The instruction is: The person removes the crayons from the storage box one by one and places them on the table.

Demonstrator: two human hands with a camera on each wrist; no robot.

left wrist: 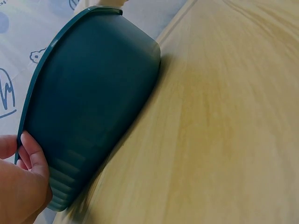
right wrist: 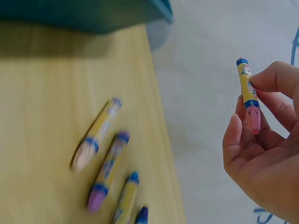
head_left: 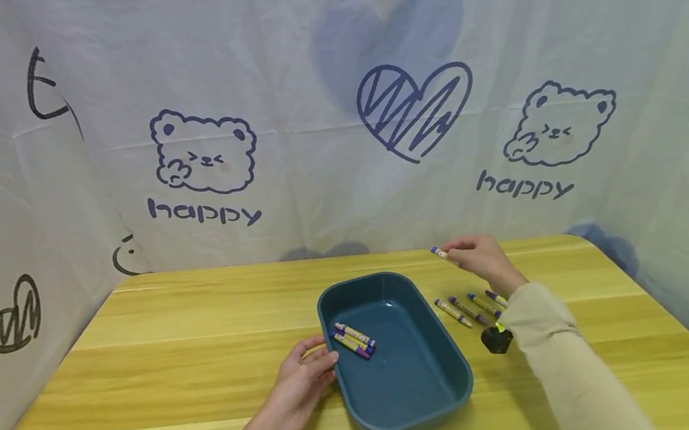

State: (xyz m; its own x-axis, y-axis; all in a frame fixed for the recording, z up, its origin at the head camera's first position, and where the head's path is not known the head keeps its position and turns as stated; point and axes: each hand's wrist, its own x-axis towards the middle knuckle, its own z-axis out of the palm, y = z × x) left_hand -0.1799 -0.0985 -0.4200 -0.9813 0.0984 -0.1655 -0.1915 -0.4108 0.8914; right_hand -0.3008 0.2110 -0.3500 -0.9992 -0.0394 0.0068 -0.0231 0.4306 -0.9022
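A dark teal tray (head_left: 403, 384) (left wrist: 88, 107) stands on the wooden table with a few crayons (head_left: 354, 340) lying inside near its left wall. My left hand (head_left: 300, 389) (left wrist: 23, 177) rests against the tray's left rim. My right hand (head_left: 481, 258) (right wrist: 261, 154) is raised above the table to the right of the tray and pinches a pink-tipped crayon (head_left: 439, 253) (right wrist: 247, 95) with a yellow and blue wrapper. Several more crayons (head_left: 470, 307) (right wrist: 110, 168) lie in a row on the table under that hand.
A small black object (head_left: 497, 339) sits on the table by my right sleeve. A printed fabric backdrop (head_left: 329, 113) encloses the table on three sides. The wooden table (head_left: 170, 345) stretches bare to the left of the tray.
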